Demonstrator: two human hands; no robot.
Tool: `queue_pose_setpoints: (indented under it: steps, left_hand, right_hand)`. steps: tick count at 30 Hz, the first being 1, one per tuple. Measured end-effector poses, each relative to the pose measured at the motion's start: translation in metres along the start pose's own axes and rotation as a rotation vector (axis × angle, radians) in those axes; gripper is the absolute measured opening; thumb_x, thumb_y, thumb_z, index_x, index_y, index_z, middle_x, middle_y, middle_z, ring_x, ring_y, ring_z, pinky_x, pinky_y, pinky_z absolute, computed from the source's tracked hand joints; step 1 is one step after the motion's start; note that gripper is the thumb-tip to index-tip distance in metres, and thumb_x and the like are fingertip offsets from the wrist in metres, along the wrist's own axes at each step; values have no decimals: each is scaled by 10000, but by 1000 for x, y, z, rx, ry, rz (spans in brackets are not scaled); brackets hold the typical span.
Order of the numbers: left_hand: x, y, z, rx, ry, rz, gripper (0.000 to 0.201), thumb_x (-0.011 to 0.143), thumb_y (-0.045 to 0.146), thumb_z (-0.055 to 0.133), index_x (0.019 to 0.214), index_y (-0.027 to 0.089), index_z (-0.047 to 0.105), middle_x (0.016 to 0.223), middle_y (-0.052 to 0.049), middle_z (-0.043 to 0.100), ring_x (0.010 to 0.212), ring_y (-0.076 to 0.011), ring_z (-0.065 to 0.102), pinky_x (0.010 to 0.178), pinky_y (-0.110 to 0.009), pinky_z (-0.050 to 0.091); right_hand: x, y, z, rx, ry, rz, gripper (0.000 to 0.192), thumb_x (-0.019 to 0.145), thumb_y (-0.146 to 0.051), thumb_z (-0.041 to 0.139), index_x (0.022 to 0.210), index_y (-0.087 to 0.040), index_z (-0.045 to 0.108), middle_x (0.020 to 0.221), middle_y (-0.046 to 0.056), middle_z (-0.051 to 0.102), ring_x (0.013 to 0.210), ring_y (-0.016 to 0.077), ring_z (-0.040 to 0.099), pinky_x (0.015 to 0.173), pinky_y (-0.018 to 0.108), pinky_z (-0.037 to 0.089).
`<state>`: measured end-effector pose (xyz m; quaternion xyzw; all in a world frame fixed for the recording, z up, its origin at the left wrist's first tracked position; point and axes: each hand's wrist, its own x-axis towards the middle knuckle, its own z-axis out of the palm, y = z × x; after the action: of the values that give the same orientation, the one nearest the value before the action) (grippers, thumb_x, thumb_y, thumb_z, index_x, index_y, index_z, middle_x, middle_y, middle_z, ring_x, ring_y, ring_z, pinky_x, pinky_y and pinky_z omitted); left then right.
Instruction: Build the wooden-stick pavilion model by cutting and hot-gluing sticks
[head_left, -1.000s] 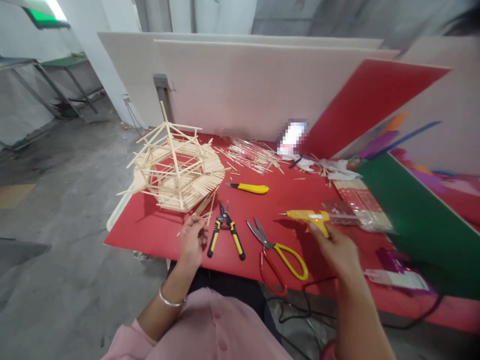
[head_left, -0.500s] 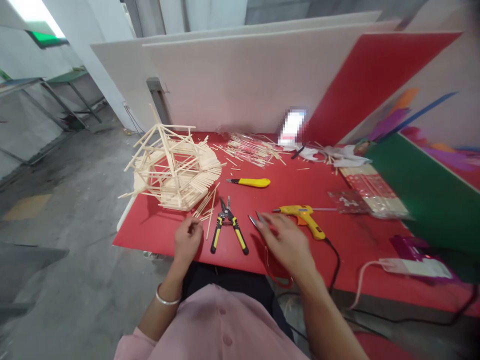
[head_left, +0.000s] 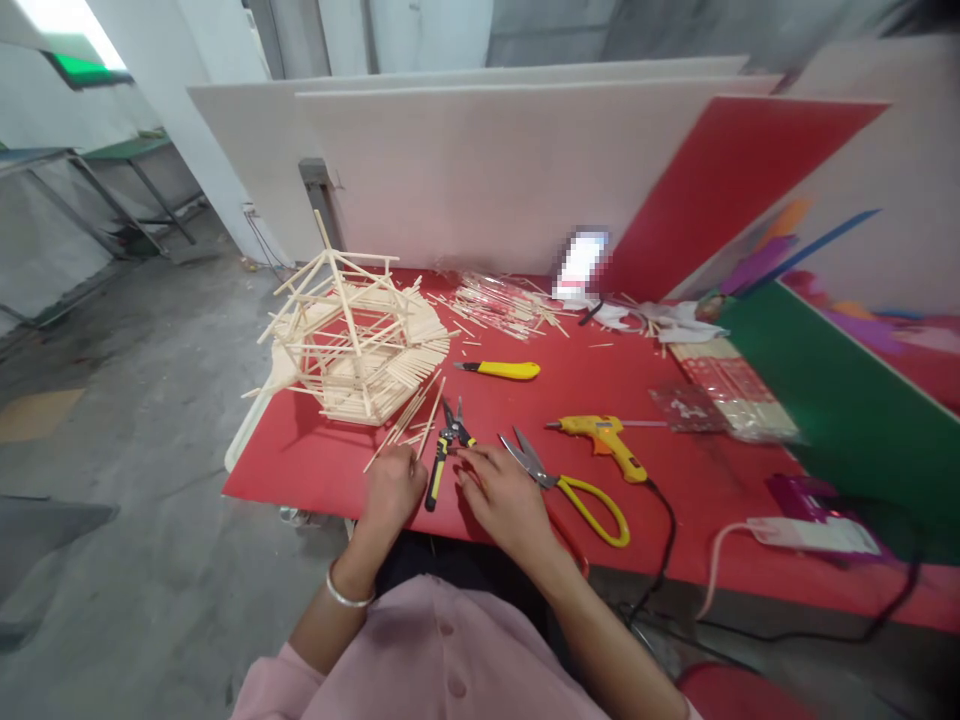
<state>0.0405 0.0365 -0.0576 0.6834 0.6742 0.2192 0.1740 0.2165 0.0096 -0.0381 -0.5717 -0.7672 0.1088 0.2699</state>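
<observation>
Two white boards (head_left: 495,170) fill the upper centre of the frame, behind a red tabletop (head_left: 600,390) spanning the middle. A stick model house (head_left: 352,340) sits centre-left on the table. Yellow glue gun (head_left: 600,440) right of centre, yellow-handled scissors (head_left: 570,485) just below it, yellow utility knife (head_left: 502,370) above centre. Black-yellow pliers (head_left: 444,450) lie lower centre, between both hands. Right hand (head_left: 506,495) rests on the pliers' right handle, fingers loosely curled. Left hand (head_left: 394,490), just left of them, pinches a thin stick (head_left: 390,448).
</observation>
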Motion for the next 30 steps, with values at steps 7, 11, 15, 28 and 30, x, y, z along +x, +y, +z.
queue_pose_setpoints:
  steps: [7, 11, 15, 28, 30]
  left_hand:
    - [-38, 16, -16, -829, -505, -230, 138, 784, 320, 555, 751, 187, 541, 479, 41, 551, 371, -110, 508, 377, -193, 344]
    - [-49, 21, -17, -940, -592, -217, 286, 776, 442, 616, 748, 160, 584, 525, 20, 576, 389, -90, 510, 380, -183, 354]
    - [-39, 21, -23, -1062, -388, -190, 361, 750, 491, 668, 721, 133, 638, 563, 16, 568, 430, -52, 461, 440, -180, 359]
    - [14, 46, -31, -1571, 99, -381, 362, 579, 415, 824, 703, 135, 631, 445, 73, 489, 322, -16, 360, 329, -159, 209]
    - [21, 46, -34, -1583, 132, -382, 369, 583, 422, 818, 705, 131, 628, 468, 63, 516, 330, -17, 372, 330, -160, 216]
  right_hand:
    - [2, -10, 3, 423, -151, 230, 348, 929, -454, 441, 966, -222, 698, 832, 7, 721, 709, 138, 643, 633, 216, 462]
    - [-5, -11, 2, 445, -155, 245, 399, 927, -467, 432, 773, -190, 673, 638, -7, 642, 588, 128, 568, 564, 207, 416]
    - [-19, -13, -14, 487, -182, 222, 352, 934, -435, 435, 904, -191, 686, 745, 8, 681, 683, 144, 608, 641, 211, 453]
    - [-16, -12, -31, 491, -46, 140, 294, 895, -390, 531, 1053, -223, 714, 989, 53, 738, 871, 194, 696, 761, 269, 553]
    - [-10, -12, -31, 397, 70, 42, 267, 911, -338, 520, 1060, -221, 708, 969, 56, 738, 864, 181, 693, 781, 268, 541]
